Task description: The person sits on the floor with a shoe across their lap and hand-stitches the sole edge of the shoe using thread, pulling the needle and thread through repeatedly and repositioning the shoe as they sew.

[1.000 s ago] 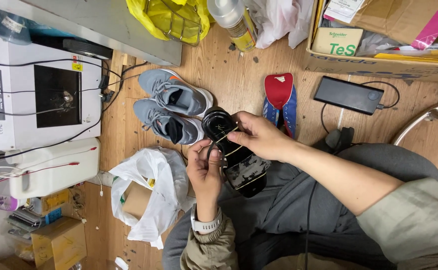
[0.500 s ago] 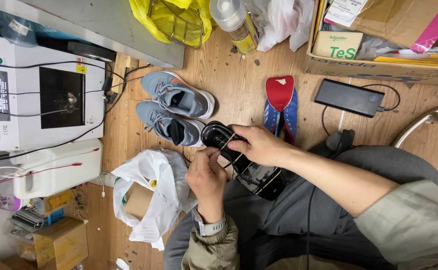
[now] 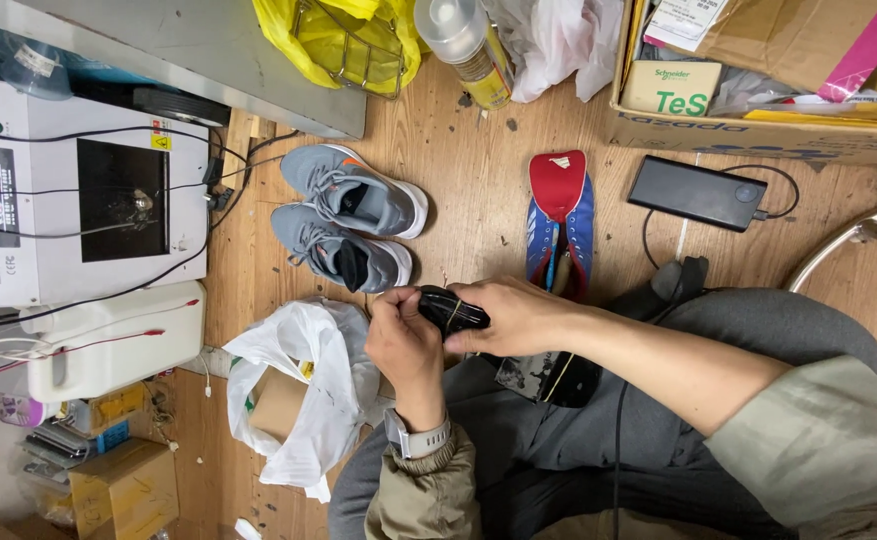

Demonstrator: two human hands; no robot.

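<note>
A black shoe point(image 3: 538, 372) lies across my lap, its worn sole facing up. My right hand point(image 3: 518, 315) wraps over the shoe's front end point(image 3: 451, 310) and grips it. My left hand point(image 3: 405, 345), with a watch on the wrist, pinches the same end from the left side, fingertips at the toe. Both hands meet just below a pair of grey running shoes point(image 3: 343, 225) standing on the wooden floor.
A red and blue shoe point(image 3: 558, 215) lies on the floor beyond my hands, a black power bank point(image 3: 696, 192) with a cable to its right. A white plastic bag point(image 3: 303, 385) sits left of my knee. White machines point(image 3: 78, 200) stand at left, a cardboard box point(image 3: 758, 90) at top right.
The black shoe has turned and come lower onto my lap; its round opening no longer faces up. Both hands have shifted down and closed over its front end.
</note>
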